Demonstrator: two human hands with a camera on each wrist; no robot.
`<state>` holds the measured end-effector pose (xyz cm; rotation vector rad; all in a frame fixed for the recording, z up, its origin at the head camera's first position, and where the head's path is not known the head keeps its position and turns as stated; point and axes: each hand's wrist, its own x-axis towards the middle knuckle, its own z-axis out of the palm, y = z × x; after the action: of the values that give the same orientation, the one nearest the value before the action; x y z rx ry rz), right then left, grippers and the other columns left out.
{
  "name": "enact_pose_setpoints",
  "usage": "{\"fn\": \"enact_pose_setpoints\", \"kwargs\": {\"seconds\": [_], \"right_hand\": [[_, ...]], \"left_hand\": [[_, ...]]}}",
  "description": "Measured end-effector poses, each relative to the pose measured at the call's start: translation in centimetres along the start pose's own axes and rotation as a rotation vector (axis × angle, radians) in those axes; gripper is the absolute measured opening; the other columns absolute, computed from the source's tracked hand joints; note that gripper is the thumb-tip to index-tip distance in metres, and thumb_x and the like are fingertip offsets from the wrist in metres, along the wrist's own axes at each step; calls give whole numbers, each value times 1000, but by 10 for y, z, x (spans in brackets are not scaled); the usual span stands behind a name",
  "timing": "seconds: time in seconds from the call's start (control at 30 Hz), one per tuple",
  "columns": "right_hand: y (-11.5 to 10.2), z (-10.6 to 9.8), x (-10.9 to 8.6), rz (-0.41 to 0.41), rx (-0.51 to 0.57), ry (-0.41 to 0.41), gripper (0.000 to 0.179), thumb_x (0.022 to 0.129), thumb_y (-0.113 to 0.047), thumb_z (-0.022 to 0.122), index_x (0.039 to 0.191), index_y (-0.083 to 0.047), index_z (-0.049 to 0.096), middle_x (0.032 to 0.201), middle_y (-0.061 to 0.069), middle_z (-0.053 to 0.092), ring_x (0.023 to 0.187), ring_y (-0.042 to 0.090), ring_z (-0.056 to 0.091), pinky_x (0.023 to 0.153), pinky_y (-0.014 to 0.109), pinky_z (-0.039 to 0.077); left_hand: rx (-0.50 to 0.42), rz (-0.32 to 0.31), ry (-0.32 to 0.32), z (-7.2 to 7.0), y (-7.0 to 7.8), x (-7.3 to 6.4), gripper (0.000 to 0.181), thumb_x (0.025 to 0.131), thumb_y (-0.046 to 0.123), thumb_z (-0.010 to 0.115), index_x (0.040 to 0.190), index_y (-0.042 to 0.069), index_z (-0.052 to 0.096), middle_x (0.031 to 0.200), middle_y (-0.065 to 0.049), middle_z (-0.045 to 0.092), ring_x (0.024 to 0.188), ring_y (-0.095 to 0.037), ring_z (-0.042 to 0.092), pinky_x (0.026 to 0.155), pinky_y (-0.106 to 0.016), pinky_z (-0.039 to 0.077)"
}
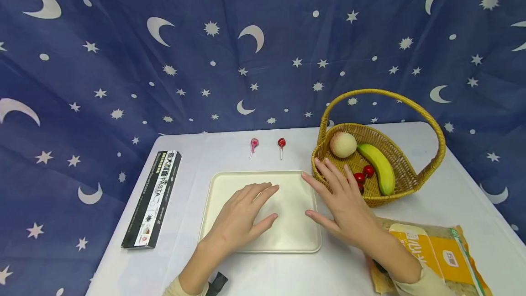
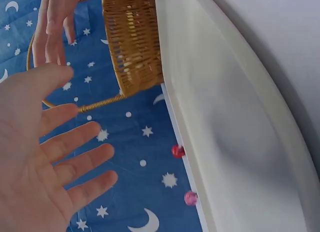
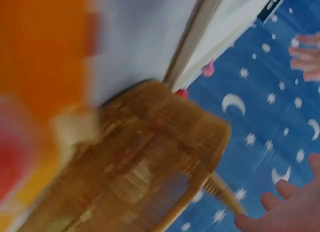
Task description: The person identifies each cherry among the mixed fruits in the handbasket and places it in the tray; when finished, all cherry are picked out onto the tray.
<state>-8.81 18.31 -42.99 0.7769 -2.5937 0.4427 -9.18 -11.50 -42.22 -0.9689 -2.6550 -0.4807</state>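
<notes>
Above the left part of a cream tray (image 1: 287,232), my left hand (image 1: 242,216) hovers with its fingers extended and nothing held. My right hand (image 1: 343,207) is over the tray's right side, fingers spread, just in front of a wicker basket (image 1: 404,186); whether it touches the rim I cannot tell. Inside the basket are a peach (image 1: 343,145), a banana (image 1: 380,168) and several red cherries (image 1: 368,171), partly hidden by the right fingers. In the left wrist view the left palm (image 2: 30,157) shows no object in it.
Behind the tray lie a pink lollipop (image 1: 254,143) and a red lollipop (image 1: 281,143). A black pasta box (image 1: 152,200) rests on the left. At the front right, a yellow-orange food bag (image 1: 439,255) lies partly under the right forearm. A starry blue cloth (image 1: 263,81) hangs behind.
</notes>
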Motion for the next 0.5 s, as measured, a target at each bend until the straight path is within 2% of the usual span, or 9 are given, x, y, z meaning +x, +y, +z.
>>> {"fn": "enact_pose_setpoints", "kwargs": {"seconds": [0.1, 0.23, 0.33, 0.37, 0.43, 0.5], "right_hand": [[14, -12, -18, 65, 60, 27, 73, 106, -64, 51, 165, -24, 40, 179, 9, 21, 166, 34, 18, 138, 55, 4], [34, -34, -46, 167, 127, 98, 77, 100, -41, 73, 165, -19, 39, 176, 13, 28, 161, 36, 28, 135, 61, 18], [49, -51, -67, 241, 173, 193, 81, 94, -17, 79, 165, -13, 39, 169, 20, 37, 159, 23, 32, 136, 42, 23], [52, -56, -73, 272, 175, 225, 81, 94, -12, 78, 164, -11, 39, 165, 22, 40, 158, 14, 32, 135, 31, 22], [59, -65, -84, 333, 174, 286, 79, 93, -5, 76, 163, -10, 40, 157, 26, 45, 154, -2, 31, 127, 11, 18], [64, -73, -91, 393, 158, 330, 77, 94, -2, 73, 163, -10, 40, 150, 28, 49, 146, -12, 32, 121, 3, 18]], "left_hand": [[-71, -10, -32, 5, 7, 0, 57, 100, 40, 73, 152, 25, 57, 147, 4, 65, 135, -16, 62, 109, -42, 57], [-132, -8, -63, 10, 13, 3, 56, 101, 41, 73, 152, 26, 57, 147, 5, 65, 137, -15, 61, 108, -42, 57], [-156, 15, -72, 13, 18, 12, 56, 101, 41, 72, 153, 26, 56, 147, 6, 65, 137, -15, 61, 109, -40, 57], [-163, 26, -74, 14, 19, 15, 55, 101, 41, 72, 153, 26, 56, 147, 6, 65, 137, -15, 61, 110, -39, 56], [-174, 47, -83, 15, 22, 23, 56, 102, 41, 71, 153, 26, 55, 147, 6, 64, 137, -15, 61, 113, -40, 54], [-183, 68, -93, 16, 25, 30, 56, 103, 40, 70, 154, 25, 54, 148, 4, 63, 137, -16, 61, 117, -41, 52]]}}
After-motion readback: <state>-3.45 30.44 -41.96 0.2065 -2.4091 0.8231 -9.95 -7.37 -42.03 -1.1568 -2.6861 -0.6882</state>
